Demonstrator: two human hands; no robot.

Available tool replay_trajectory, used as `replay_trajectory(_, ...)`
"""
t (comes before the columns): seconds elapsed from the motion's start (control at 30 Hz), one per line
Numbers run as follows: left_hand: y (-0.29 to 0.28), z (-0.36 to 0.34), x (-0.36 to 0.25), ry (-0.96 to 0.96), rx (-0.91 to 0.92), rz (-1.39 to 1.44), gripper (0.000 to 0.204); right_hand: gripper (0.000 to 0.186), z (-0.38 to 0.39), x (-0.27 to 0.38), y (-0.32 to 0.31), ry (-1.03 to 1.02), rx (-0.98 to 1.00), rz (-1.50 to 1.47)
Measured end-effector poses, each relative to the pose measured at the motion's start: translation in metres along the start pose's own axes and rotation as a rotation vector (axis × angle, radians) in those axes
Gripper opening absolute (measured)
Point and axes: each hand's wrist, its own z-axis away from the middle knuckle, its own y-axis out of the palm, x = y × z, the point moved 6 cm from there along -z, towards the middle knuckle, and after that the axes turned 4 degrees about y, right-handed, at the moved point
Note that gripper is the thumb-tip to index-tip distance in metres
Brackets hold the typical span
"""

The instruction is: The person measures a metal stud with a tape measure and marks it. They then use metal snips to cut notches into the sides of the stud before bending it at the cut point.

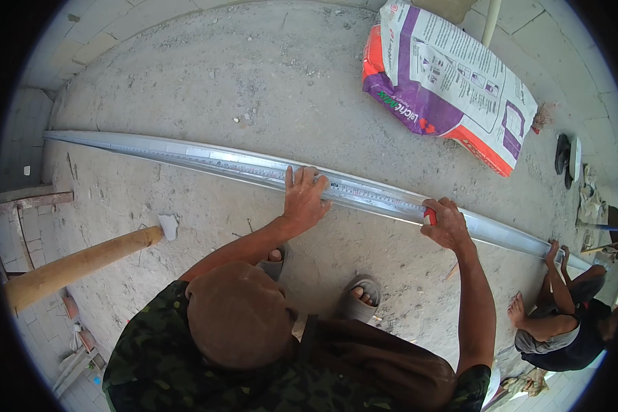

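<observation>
Across the bare floor (165,82) I had the channel (494,231) stretched on a slant, one end at the floor's left edge, the other toward its right edge. Beyond it, toward the far right corner, lay the bag (453,75), well apart from the metal. Then the hands! At the channel's right end, a co-worker's hand (552,251) was on the metal. My left hand (307,202) was near mid-length, fingers spread a little apart over the channel, thumb toward its near edge. My right hand (448,226), farther right, had its fingers clamped on the case (430,217), red against the palm. Between my hands ran the blade (384,199), flat inside the channel, between its long edges, passing under the left fingers and on toward the left end.

Measuring along the channel was, I judged, the step in hand. The next move seemed to call for pinning the blade straight with the left fingers and bringing the case to the wanted length, without lifting the blade. What the scale read, I couldn't tell.
</observation>
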Motion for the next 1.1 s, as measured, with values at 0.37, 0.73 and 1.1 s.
replay_trajectory(0.37,-0.013,0.005,-0.016,0.137,-0.167,-0.078,0.033,0.058,-0.005,0.004,-0.012,-0.018,-0.06,-0.012)
replay_trajectory(0.73,0.009,0.012,0.009,0.001,-0.038,0.034,0.03,0.067,-0.018,-0.005,0.0,0.003,-0.046,-0.015)
replay_trajectory(1.1,0.026,0.01,0.022,0.083,0.077,0.256,0.021,0.065,-0.013,0.0,0.015,0.053,0.013,0.015)
